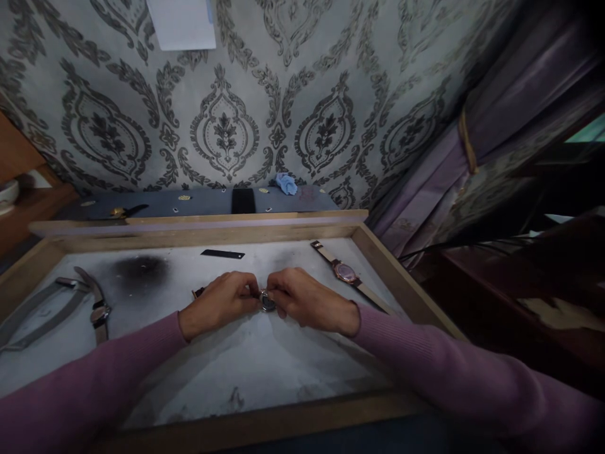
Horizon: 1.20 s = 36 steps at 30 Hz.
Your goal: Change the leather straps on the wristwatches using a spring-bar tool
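Near the middle of the white tray surface, a small round metal watch case lies between my hands. My left hand has its fingers pinched on the left edge of the case. From the right, my right hand holds the same case with bent fingers pressed together. A dark strap piece with a gold-coloured end shows partly from behind my left hand. Whether it joins the case is hidden.
A watch with a brown strap lies at the right, another watch at the left beside a grey band. A black flat blade lies further back. The wooden rim borders the tray; a blue crumpled cloth sits behind it.
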Each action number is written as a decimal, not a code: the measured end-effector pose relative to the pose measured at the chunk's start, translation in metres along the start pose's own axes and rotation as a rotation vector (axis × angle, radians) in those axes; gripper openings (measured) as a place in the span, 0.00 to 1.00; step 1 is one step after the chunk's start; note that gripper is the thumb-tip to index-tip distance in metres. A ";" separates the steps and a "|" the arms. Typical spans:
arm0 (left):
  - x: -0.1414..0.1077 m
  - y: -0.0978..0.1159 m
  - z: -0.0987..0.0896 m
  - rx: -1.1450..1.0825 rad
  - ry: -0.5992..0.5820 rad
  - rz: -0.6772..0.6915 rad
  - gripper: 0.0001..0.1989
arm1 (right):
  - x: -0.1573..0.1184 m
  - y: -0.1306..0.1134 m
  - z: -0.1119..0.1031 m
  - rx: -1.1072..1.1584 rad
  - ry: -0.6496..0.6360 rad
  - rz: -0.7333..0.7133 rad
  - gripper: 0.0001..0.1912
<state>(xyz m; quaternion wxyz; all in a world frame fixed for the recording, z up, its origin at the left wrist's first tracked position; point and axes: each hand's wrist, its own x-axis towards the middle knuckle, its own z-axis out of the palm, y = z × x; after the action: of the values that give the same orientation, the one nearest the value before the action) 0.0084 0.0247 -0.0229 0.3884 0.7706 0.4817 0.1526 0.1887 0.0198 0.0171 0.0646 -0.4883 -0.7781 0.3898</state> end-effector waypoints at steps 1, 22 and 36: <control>0.000 0.000 0.000 -0.002 0.000 0.003 0.07 | 0.000 0.000 0.000 -0.011 0.010 -0.008 0.11; -0.001 -0.004 0.003 -0.037 0.001 -0.004 0.05 | 0.005 -0.004 -0.005 -0.086 -0.013 -0.082 0.13; -0.002 -0.003 0.003 -0.059 -0.022 0.005 0.07 | 0.014 -0.009 -0.012 -0.246 -0.104 -0.217 0.12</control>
<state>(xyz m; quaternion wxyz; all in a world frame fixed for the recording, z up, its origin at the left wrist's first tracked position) 0.0072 0.0224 -0.0271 0.4158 0.7618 0.4707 0.1589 0.1810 0.0354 0.0274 0.0056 -0.3850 -0.8703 0.3070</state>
